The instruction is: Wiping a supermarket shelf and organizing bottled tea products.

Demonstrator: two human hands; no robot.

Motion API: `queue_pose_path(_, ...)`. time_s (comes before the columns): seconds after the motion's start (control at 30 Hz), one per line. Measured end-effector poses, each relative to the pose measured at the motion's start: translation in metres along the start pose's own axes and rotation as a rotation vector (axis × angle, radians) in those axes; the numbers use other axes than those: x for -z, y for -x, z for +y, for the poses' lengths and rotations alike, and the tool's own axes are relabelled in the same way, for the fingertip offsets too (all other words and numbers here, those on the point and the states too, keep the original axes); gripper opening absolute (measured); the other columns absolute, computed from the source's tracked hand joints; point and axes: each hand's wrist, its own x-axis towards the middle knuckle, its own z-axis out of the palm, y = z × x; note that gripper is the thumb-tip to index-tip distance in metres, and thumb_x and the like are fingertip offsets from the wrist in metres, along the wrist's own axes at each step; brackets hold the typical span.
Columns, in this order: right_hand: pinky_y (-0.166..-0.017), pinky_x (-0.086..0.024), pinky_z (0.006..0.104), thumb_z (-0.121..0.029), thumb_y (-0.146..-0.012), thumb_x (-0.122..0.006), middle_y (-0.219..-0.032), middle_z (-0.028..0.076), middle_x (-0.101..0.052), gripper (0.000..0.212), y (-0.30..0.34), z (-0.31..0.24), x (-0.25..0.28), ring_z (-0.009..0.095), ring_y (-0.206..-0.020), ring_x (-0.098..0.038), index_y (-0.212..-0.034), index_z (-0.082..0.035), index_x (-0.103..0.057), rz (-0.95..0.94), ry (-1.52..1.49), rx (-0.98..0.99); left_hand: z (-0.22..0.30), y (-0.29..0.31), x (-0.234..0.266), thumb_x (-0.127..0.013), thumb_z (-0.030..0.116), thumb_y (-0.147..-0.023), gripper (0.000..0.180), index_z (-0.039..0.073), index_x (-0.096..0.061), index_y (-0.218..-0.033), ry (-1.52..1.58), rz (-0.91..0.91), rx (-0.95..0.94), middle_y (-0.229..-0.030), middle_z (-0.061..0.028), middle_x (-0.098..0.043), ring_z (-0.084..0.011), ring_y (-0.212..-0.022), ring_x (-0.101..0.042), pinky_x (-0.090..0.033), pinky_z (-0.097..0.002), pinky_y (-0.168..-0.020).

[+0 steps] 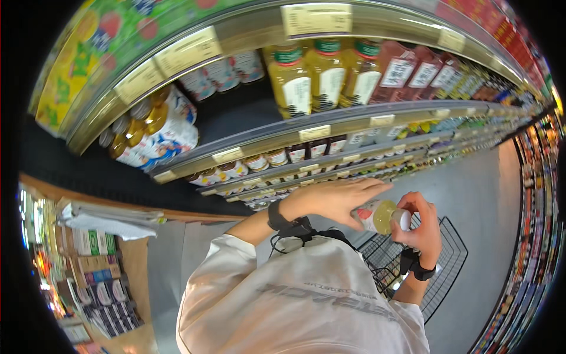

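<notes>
A small bottle of pale yellow drink with a white cap and a red-marked label is tilted in front of my chest. My right hand grips it at the cap end, thumb and fingers curled round the cap. At its base end is my left hand, fingers stretched out past the bottle and thumb close to the label. Whether the left palm touches the bottle, I cannot tell. Both wrists wear black straps. A black wire shopping cart stands below and beyond my right hand, partly hidden by my arm.
Ahead, a store shelf holds yellow bottles with green caps, pink-red packs and, at left, white-labelled bottles. Lower tiers carry jars. More stocked shelves line the right side. Boxes are stacked at far left.
</notes>
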Motion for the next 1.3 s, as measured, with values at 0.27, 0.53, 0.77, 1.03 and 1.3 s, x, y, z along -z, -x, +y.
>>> queue_pose_path(0.27,-0.057,-0.047,0.0273,-0.039,-0.066,-0.094,-0.084,0.006,-0.062,0.055,-0.062,-0.044,-0.032,0.017,-0.065,-0.059,-0.096,-0.005,-0.062,-0.049,-0.346,0.435,0.039,0.084,0.022,-0.089,0.02,-0.071,0.07,0.006,-0.062,-0.134,-0.12,0.441,-0.007,-0.133,-0.0144,-0.064,-0.0326,-0.121,-0.062,-0.051,-0.0417,-0.1)
queue_pose_path(0.53,-0.063,-0.047,0.0277,-0.044,-0.096,-0.065,-0.09,0.01,-0.064,0.044,-0.074,-0.032,-0.054,0.017,-0.073,-0.059,-0.095,0.0,-0.063,-0.011,-0.558,0.331,0.066,0.154,0.054,-0.086,0.003,-0.065,0.066,0.005,-0.068,-0.128,-0.515,1.269,-0.01,-0.128,-0.0118,-0.057,-0.0287,-0.121,-0.058,-0.05,-0.0392,-0.099)
queue_pose_path(0.77,-0.065,-0.047,0.0282,-0.027,-0.096,-0.064,-0.086,0.009,-0.064,0.028,-0.056,-0.018,-0.049,0.018,-0.074,-0.06,-0.091,0.001,-0.063,-0.007,-0.539,0.276,0.027,0.152,0.094,-0.084,-0.001,-0.075,0.069,0.002,-0.056,-0.138,-0.521,1.442,0.097,-0.137,-0.012,-0.049,-0.0243,-0.119,-0.06,-0.054,-0.0358,-0.101)
queue_pose_path(1.03,-0.066,-0.049,0.0279,-0.031,-0.101,-0.062,-0.086,0.009,-0.062,0.034,-0.041,-0.005,-0.044,0.017,-0.075,-0.061,-0.09,0.001,-0.062,0.035,-0.574,0.176,0.002,0.127,0.135,-0.087,0.005,-0.078,0.076,-0.003,-0.045,-0.14,-0.23,1.486,0.035,-0.13,-0.022,-0.061,-0.0295,-0.122,-0.063,-0.053,-0.0443,-0.106)
queue_pose_path(1.3,-0.066,-0.049,0.0274,-0.027,-0.101,-0.061,-0.086,0.01,-0.062,0.031,-0.031,0.004,-0.046,0.017,-0.075,-0.061,-0.091,0.002,-0.062,0.08,-0.585,0.118,-0.022,0.123,0.16,-0.085,0.011,-0.081,0.065,-0.003,-0.053,-0.137,-0.364,1.368,0.182,-0.12,-0.0184,-0.068,-0.0249,-0.111,-0.069,-0.056,-0.0379,-0.097)
